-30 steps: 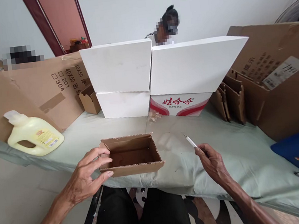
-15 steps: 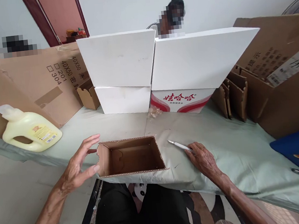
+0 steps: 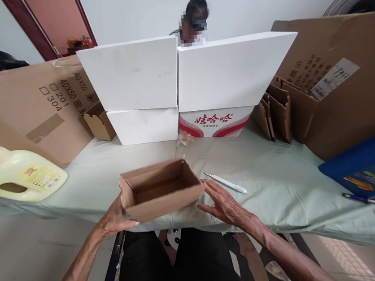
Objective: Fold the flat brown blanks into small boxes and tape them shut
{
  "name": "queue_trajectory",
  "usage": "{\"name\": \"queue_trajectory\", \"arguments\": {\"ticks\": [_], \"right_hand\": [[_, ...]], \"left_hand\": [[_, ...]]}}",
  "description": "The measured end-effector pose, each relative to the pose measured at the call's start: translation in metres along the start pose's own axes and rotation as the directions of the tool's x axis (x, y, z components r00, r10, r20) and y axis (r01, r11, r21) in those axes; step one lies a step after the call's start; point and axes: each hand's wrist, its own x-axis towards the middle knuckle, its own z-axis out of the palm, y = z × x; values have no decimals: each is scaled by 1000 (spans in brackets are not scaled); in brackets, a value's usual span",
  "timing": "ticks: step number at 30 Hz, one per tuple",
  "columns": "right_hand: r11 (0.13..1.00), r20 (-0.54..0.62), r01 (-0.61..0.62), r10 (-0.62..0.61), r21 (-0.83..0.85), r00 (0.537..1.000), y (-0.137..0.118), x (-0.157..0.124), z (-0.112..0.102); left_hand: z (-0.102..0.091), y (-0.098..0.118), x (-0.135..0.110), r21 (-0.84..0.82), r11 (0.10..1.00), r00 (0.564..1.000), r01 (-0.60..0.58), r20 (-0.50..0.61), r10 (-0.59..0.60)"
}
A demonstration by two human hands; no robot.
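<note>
A small open-topped cardboard box [image 3: 164, 202] is tilted a little at the table's front edge, its brown inside bare. My left hand [image 3: 116, 216] grips its left end, thumb along the front wall and the other fingers partly hidden behind the end. At the opposite end, my right hand [image 3: 222, 203] has its fingertips by the right corner, with thumb and fingers apart; whether they press on the cardboard I cannot tell. A slim white craft knife [image 3: 226, 182] lies on the green cloth just beyond my right hand.
White boxes [image 3: 133, 77] stand stacked across the back, a person [image 3: 194, 18] behind them. Large cartons flank both sides. To the left is a pale yellow jug [image 3: 25, 174]; folded cardboard pieces [image 3: 277, 112], a blue container [image 3: 367, 169] and a purple pen [image 3: 359, 197] are at right.
My right hand has let go of the craft knife, now on the cloth, and moved left to the box. My left hand has closed on the box, which has tilted. The view has shifted right.
</note>
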Motion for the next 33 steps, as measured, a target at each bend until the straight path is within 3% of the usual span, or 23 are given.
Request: {"name": "queue_trajectory", "arguments": {"ticks": [3, 6, 11, 14, 18, 21, 25, 27, 30, 33], "right_hand": [[989, 40, -47, 42, 140, 998, -11, 7, 3], [960, 77, -122, 106, 250, 991, -14, 11, -5], [959, 115, -111, 83, 259, 990, -29, 15, -28], [970, 71, -114, 101, 217, 992, -43, 19, -39], [934, 31, -177, 176, 310, 984, -59, 27, -55], [853, 112, -328, 310, 407, 944, -68, 36, -66], [789, 160, -431, 403, 438, 901, -72, 52, -68], [774, 159, -448, 424, 447, 892, -71, 60, -65], [763, 140, -470, 459, 443, 877, -69, 73, -61], [775, 138, -454, 441, 438, 887, -65, 79, -60]], "left_hand": [[7, 3, 3, -51, 997, 998, -60, 4, 60], [11, 13, 1, -254, 966, 998, -52, 14, 57], [9, 39, -8, -508, 856, 993, 94, -9, -114], [3, 51, -14, -462, 862, 976, 206, 32, -216], [-6, 59, -17, -240, 915, 946, 323, 94, -309], [-6, 67, -16, -105, 963, 968, 250, -8, -252], [3, 81, -15, -91, 994, 960, 64, -267, -87], [6, 84, -18, -108, 993, 969, -44, -246, 16], [6, 85, -24, -70, 981, 976, -183, -129, 173], [5, 86, -29, 42, 972, 964, -230, -127, 234]]}}
